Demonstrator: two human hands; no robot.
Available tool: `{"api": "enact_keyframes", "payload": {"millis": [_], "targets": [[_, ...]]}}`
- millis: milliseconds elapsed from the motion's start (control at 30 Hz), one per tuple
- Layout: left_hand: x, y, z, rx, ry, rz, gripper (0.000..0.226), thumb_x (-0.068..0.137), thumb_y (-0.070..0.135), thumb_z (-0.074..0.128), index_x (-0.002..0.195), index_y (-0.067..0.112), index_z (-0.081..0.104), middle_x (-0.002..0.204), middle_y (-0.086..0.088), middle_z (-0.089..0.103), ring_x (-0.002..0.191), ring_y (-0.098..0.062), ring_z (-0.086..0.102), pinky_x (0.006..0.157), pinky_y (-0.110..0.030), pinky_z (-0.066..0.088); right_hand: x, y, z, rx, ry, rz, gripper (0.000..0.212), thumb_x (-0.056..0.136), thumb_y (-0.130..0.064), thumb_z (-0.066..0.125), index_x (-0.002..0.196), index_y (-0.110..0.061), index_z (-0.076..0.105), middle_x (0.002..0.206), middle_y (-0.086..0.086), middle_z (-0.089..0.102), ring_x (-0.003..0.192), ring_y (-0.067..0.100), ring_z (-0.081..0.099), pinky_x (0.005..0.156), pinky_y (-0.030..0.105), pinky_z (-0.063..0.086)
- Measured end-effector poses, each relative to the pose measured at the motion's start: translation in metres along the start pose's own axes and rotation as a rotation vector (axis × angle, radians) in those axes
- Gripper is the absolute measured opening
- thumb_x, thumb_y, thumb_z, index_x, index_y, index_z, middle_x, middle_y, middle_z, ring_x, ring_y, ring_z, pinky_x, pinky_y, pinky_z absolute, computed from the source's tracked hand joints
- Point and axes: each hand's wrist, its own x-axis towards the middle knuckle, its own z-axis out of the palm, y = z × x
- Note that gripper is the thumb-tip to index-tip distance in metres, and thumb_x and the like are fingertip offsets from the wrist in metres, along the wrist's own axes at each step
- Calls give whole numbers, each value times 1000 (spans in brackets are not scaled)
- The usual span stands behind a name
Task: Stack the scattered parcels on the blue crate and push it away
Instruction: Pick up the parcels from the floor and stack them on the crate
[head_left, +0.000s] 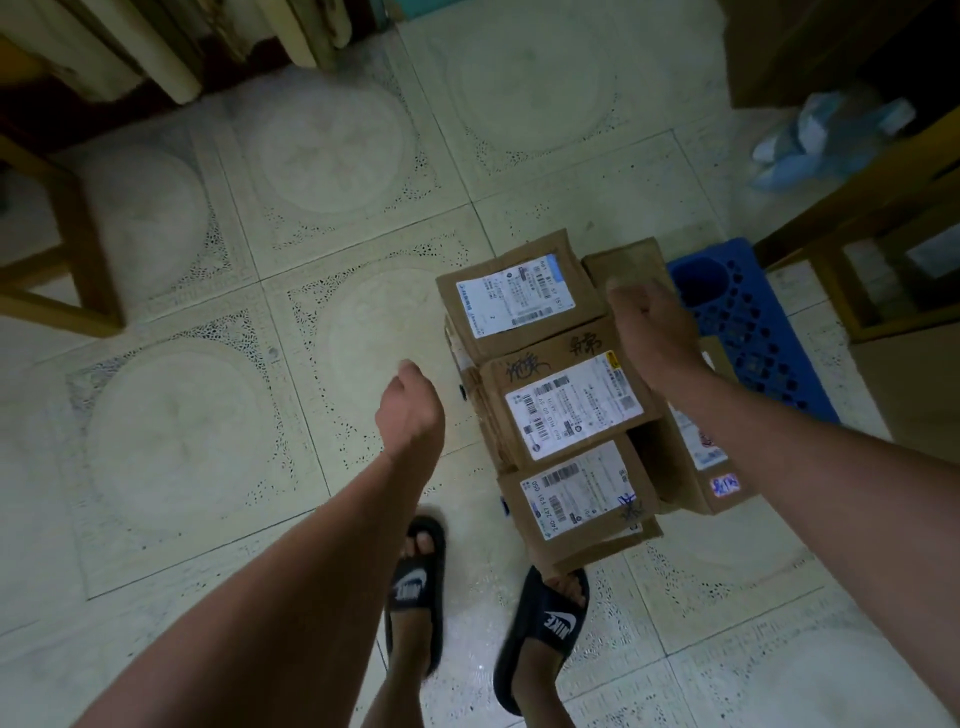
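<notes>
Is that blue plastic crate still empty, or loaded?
Loaded: brown cardboard parcels with white labels cover the blue perforated plastic crate, leaving only its far right end bare.

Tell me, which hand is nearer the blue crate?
The right hand: it hovers over the parcels, just beside the crate. The left hand hangs over bare floor on the stack's far side.

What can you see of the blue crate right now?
The blue crate looks like moulded plastic, its visible face pierced by rows of round holes and one larger opening near the far end. It sits on the tiled floor at the right, next to a wooden frame. Cardboard parcels piled on it hide most of it; only its far right part shows. The right hand is in front of it; contact cannot be told.
</notes>
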Motion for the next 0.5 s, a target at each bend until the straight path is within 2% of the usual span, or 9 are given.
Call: {"api": "enact_keyframes", "payload": {"millis": [67, 133, 167, 200, 233, 300, 367, 433, 500], "targets": [[19, 6, -2, -134, -45, -95, 66, 96, 52, 19, 124, 5, 55, 130, -18, 57, 114, -32, 56, 105, -46, 42, 13, -13, 12, -77, -20, 13, 33, 100, -47, 38, 100, -18, 54, 92, -6, 53, 83, 12, 50, 65, 23, 33], [37, 7, -1, -220, -114, -165, 66, 98, 54, 20, 134, 6, 48, 137, -15, 52, 119, -30, 51, 104, -40, 38, 28, -20, 28, -164, -5, 4, 40, 98, -48, 35, 76, -18, 50, 75, -4, 53, 72, 17, 52, 53, 25, 28], [46, 6, 2, -241, -153, -190, 68, 98, 55, 21, 142, 7, 41, 144, -14, 47, 128, -30, 47, 108, -39, 34, 36, -20, 36, -193, 20, 2, 44, 96, -51, 35, 72, -17, 49, 76, 1, 57, 75, 21, 56, 53, 25, 30], [54, 5, 7, -262, -189, -209, 69, 98, 56, 21, 148, 10, 34, 151, -13, 40, 136, -30, 40, 114, -40, 29, 43, -16, 43, -219, 35, 10, 47, 92, -55, 34, 76, -16, 54, 87, 6, 62, 83, 25, 60, 59, 26, 37], [60, 4, 12, -279, -226, -224, 69, 98, 56, 22, 151, 12, 30, 155, -11, 35, 141, -28, 35, 118, -41, 25, 47, -12, 52, -235, 48, 25, 51, 91, -58, 33, 88, -14, 60, 102, 9, 65, 95, 28, 62, 69, 28, 44], [70, 0, 21, -289, -275, -246, 69, 98, 58, 21, 153, 16, 25, 158, -7, 30, 144, -24, 30, 120, -40, 20, 51, -5, 66, -306, 86, 40, 58, 93, -59, 34, 113, -12, 62, 118, 10, 63, 105, 29, 61, 80, 31, 47], [77, -5, 31, -276, -312, -250, 69, 98, 59, 20, 154, 19, 20, 160, -4, 25, 146, -22, 26, 121, -39, 17, 52, -1, 73, -410, 156, 3, 58, 95, -57, 35, 114, -10, 62, 116, 11, 64, 102, 29, 62, 78, 32, 47], [77, -8, 41, -267, -357, -246, 68, 98, 60, 18, 154, 20, 17, 161, -3, 21, 147, -21, 23, 119, -38, 16, 56, 1, 75, -477, 205, -12, 58, 94, -58, 35, 111, -10, 63, 114, 12, 65, 101, 30, 63, 82, 37, 50], [73, -7, 51, -277, -389, -220, 66, 99, 58, 17, 153, 20, 23, 158, -2, 29, 144, -19, 29, 116, -34, 20, 58, 2, 75, -483, 196, -17, 55, 94, -55, 36, 111, -11, 64, 115, 11, 65, 102, 30, 63, 82, 36, 49]]}}
